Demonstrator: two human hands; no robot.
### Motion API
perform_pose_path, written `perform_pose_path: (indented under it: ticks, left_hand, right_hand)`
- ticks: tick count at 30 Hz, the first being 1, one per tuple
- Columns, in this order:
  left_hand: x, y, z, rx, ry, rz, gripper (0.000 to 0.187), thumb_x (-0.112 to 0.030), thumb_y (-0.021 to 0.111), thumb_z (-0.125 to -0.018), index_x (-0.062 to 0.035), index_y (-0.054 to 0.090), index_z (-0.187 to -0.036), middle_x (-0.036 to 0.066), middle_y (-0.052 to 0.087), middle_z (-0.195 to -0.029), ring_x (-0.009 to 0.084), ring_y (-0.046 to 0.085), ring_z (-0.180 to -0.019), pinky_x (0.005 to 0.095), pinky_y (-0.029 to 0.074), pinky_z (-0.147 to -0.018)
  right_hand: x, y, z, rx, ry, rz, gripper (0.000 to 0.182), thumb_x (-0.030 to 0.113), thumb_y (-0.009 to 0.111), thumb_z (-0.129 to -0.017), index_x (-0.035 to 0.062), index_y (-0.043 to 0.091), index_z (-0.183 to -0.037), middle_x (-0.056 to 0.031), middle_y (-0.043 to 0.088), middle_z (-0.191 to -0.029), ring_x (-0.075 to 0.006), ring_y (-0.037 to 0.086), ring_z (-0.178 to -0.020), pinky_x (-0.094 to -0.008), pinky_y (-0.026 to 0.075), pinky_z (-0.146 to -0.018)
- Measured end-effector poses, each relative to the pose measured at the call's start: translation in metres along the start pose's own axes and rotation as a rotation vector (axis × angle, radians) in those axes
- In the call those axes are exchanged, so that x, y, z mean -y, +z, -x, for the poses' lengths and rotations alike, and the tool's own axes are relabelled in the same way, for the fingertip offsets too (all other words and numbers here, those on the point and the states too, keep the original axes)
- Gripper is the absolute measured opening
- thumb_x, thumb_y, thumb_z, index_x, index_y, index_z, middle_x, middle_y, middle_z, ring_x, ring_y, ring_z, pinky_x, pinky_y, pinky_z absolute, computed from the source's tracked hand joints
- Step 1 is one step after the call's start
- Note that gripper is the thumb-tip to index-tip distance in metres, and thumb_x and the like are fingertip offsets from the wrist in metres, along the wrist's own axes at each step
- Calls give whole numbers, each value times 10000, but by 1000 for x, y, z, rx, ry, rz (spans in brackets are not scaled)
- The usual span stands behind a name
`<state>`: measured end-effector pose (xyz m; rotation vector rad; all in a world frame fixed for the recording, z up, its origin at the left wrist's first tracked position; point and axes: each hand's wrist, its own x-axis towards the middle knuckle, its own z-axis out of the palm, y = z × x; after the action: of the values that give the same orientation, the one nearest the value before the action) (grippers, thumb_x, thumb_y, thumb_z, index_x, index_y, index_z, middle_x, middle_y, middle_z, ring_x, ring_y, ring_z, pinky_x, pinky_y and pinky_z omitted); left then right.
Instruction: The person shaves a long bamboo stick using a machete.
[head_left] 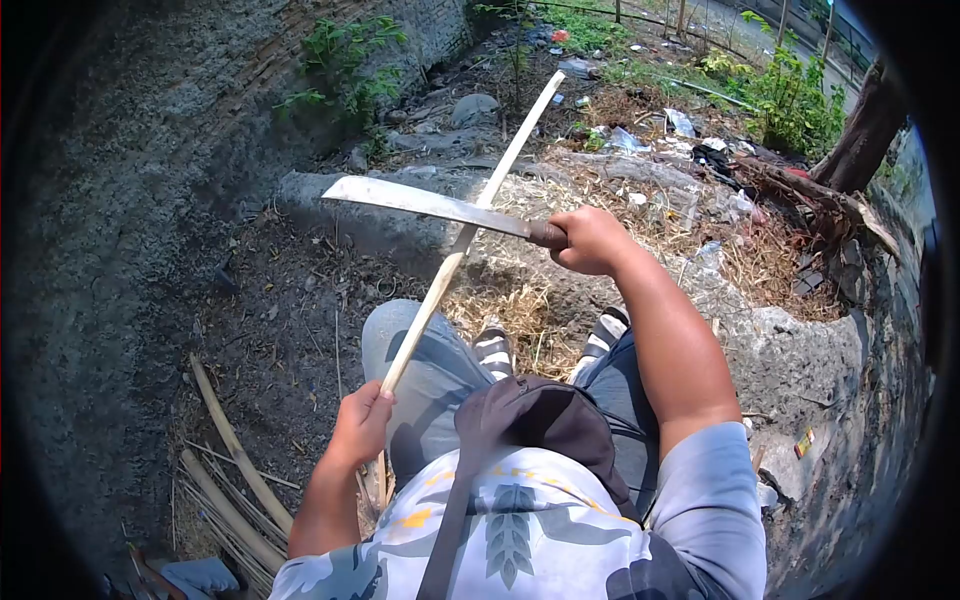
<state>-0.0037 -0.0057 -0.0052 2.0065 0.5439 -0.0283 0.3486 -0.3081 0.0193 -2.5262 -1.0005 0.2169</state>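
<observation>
My right hand (590,241) is closed around the brown handle of a machete (425,204), its long blade pointing left. My left hand (362,424) grips the lower end of a pale bamboo strip (425,315), which slants up and away to the right. The blade lies across the strip a little above its middle and overlaps it in this view. Below the strip is my bent left knee, in faded jeans. A dark bag (545,425) rests on my lap with its strap across my shirt.
A rough wall (130,220) rises on the left. Split bamboo lengths (235,440) lie on the dirt at lower left. Ahead, a concrete ledge (320,205) fronts ground with dry straw and litter. A tree trunk (862,130) stands at right. At the lower left edge part of another person (195,577) shows.
</observation>
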Motion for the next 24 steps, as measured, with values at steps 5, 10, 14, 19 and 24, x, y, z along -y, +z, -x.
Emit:
perform_pose_path:
  ticks: [5, 10, 14, 19, 24]
  left_hand:
    - [2, 2, -4, 8, -26, 104, 233, -162, 515, -1081, -20, 643, -948, -52, 490, -659, 43, 420, -593, 269, 354, -522]
    - [3, 7, -4, 8, -38, 150, 219, -154, 518, -1080, -24, 638, -951, -56, 468, -648, 39, 405, -595, 260, 341, -520]
    - [-5, 0, -1, -19, -16, 69, 228, -153, 524, -1072, -22, 637, -925, -46, 490, -652, 47, 425, -597, 269, 362, -533]
    - [4, -17, 9, -29, 10, 61, 236, -163, 526, -1057, -23, 635, -901, -30, 523, -653, 52, 451, -598, 275, 379, -542]
    - [9, -18, 7, -32, 31, 36, 234, -164, 529, -1053, -28, 632, -893, -29, 522, -654, 52, 447, -589, 268, 374, -533]
  right_hand:
    - [-1, -7, 6, -55, 33, 27, 233, 223, 706, -774, 157, 745, -994, -149, 754, -990, -353, 718, -1001, -486, 568, -882]
    - [25, -1, 13, -21, -157, 101, 198, 203, 736, -744, 144, 726, -933, -133, 746, -899, -367, 722, -921, -499, 565, -829]
    - [25, -1, 7, -52, -230, 201, 174, 194, 733, -747, 145, 720, -914, -126, 748, -889, -359, 723, -918, -482, 570, -840]
    - [-27, -4, 0, -149, 193, -66, 248, 211, 702, -776, 108, 735, -999, -183, 747, -993, -393, 705, -995, -498, 554, -892]
    - [-30, 1, 4, -180, 118, -62, 242, 230, 698, -786, 118, 743, -996, -180, 748, -1006, -392, 707, -997, -498, 557, -896]
